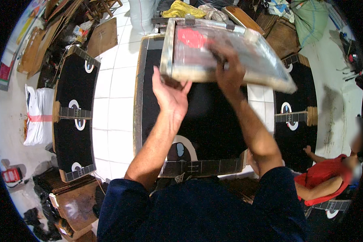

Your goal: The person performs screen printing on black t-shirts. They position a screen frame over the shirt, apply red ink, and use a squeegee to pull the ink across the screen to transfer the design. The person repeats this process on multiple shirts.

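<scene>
The left hand (171, 97) is palm up at the frame's near left corner; the digits that show are spread apart, the rest pass out of sight beneath the edge, so I cannot tell whether they clamp it. The right hand (231, 72) is blurred over the mesh, its fingers bent beside a dark shape (218, 53); whether they are closed on it I cannot tell.

The frame (266, 80) is tilted above the far part of the middle table. Its rails are pale and stained, its mesh (246, 52) greyish and see-through, with a glossy red-pink patch (190, 37) toward the far left. Two dark pieces sit on the far rail, and a pale knob (251, 35) near the right.

Below, black cloth (213, 129) covers the middle table (138, 101), which has wooden edges. Near the person, an eye print (180, 150) in cream, brown and light blue meets a grey strip (205, 167) with ruled marks.

Similar tables stand on either side, the left table (70, 137) and the right table (295, 84), both black with white-ringed eyes. White tiles (113, 117) form the floor. A white bundle (38, 109) with a red band lies far left; beyond the frame are a yellow cloth (181, 9) and a green sack (310, 18). A co-worker in a red top (320, 175) is at lower right.
</scene>
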The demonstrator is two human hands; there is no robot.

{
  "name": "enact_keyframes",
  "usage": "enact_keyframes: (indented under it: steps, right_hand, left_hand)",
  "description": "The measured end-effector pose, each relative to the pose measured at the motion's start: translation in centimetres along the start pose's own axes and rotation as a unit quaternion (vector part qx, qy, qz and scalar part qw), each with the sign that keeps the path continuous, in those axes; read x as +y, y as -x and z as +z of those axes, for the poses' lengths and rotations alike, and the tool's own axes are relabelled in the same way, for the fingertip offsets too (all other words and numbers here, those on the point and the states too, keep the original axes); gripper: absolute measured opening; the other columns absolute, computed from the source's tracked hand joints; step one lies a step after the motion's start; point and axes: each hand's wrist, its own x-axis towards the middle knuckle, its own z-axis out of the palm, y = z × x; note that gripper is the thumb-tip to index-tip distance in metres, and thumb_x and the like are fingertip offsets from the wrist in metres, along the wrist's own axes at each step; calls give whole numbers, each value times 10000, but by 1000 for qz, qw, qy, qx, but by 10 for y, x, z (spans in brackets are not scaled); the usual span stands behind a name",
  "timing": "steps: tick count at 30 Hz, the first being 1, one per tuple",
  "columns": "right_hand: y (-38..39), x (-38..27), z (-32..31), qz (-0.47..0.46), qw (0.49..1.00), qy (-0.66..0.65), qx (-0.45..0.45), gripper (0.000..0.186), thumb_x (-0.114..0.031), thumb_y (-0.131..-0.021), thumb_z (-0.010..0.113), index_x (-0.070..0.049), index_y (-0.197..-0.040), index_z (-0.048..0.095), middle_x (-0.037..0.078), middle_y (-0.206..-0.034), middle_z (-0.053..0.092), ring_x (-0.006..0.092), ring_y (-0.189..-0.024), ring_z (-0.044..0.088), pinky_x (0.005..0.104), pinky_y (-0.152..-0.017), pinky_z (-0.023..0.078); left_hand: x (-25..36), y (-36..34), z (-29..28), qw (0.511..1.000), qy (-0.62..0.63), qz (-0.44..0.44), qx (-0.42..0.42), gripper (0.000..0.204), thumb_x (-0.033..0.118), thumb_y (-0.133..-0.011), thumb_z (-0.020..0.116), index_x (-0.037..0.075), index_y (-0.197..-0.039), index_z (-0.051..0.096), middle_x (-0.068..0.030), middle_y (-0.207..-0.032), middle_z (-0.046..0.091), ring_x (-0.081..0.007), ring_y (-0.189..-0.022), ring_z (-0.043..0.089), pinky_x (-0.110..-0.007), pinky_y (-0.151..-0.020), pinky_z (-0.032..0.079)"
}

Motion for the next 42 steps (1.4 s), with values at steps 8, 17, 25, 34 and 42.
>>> enact_keyframes:
  steps: [8, 17, 25, 34, 42]
  right_hand:
    - [56, 73, 72, 15, 990, -19, -142, 290, -57, -828, 697, -130, -1109, 689, 126, -1079, 703, 381, -1038, 672, 466, -877, 544]
    - [-13, 150, 225, -60, 936, -9, -347, 388, -4, -763, 673, -88, -1142, 684, 154, -1063, 678, 392, -1002, 637, 528, -856, 506]
    - [9, 151, 219, -87, 913, 36, -397, 378, 16, -761, 673, -84, -1122, 626, 146, -1065, 638, 391, -1034, 614, 531, -827, 497]
    - [-12, 151, 226, -73, 918, 24, -390, 411, 0, -738, 690, -88, -1137, 639, 121, -1096, 683, 380, -1052, 646, 521, -880, 529]
    - [8, 141, 203, -62, 892, 81, -441, 411, -16, -731, 719, -98, -1120, 616, 112, -1087, 655, 381, -1059, 619, 526, -881, 512]
  left_hand:
    - [-71, -24, -139, 942, -180, -106, 264, 841, 658, -962, 532, -39, -1428, 464, -183, -1299, 595, -339, -1148, 594, -509, -1062, 430]
    - [-56, -50, -188, 509, -804, 307, -16, 1158, 392, -642, 963, -50, -1527, 361, -278, -1467, 503, -413, -1401, 470, -527, -1183, 340]
    - [-61, -49, -193, 520, -807, 281, -16, 1197, 386, -616, 968, -42, -1540, 338, -264, -1485, 489, -403, -1427, 449, -549, -1195, 330]
    - [-61, -51, -194, 510, -807, 297, -18, 1183, 459, -651, 935, -25, -1544, 328, -248, -1499, 470, -405, -1426, 447, -562, -1191, 336]
    - [-58, -50, -190, 507, -806, 306, -23, 1181, 461, -687, 929, -32, -1552, 295, -242, -1483, 474, -397, -1444, 428, -569, -1209, 319]
